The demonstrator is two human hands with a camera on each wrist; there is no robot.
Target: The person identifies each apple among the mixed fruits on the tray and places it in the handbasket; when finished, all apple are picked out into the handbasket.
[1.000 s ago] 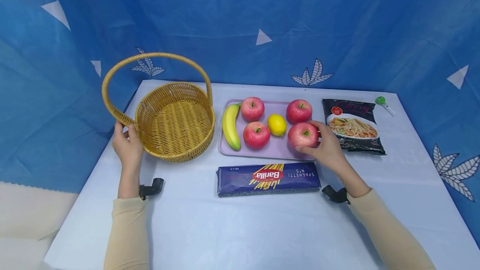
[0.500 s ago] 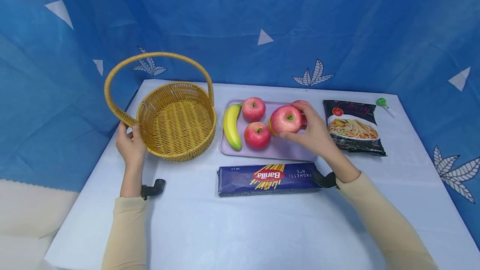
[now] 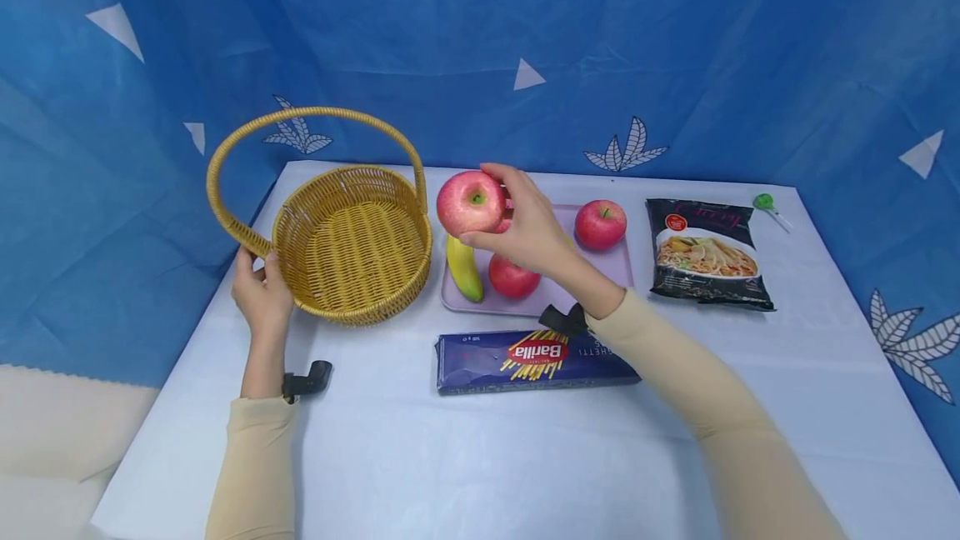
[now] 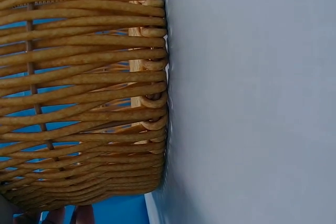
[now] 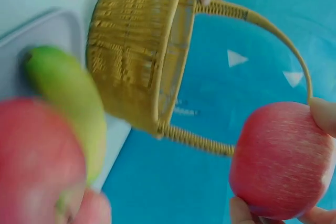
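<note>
My right hand (image 3: 528,227) holds a red apple (image 3: 470,202) between thumb and fingers, raised above the left part of a lilac tray (image 3: 600,280). In the right wrist view the apple (image 5: 281,161) fills the lower right. My left hand (image 3: 262,290) grips the wicker basket (image 3: 352,307) at the left base of its tall handle (image 3: 315,112). Only fingertips (image 4: 84,214) of that hand show in the left wrist view. On the tray lie a banana (image 3: 465,273), an apple (image 3: 513,277) and another apple (image 3: 600,224). The lemon and the back left apple are mostly hidden.
A blue spaghetti box (image 3: 487,362) lies in front of the tray. To the right are a black noodle packet (image 3: 705,252) and a green lollipop (image 3: 763,202). A blue curtain (image 3: 450,48) hangs behind the white table (image 3: 450,465).
My right hand has lifted the apple from the tray's front right and carried it left, over the banana's end. My left hand stays on the basket, which has barely moved.
</note>
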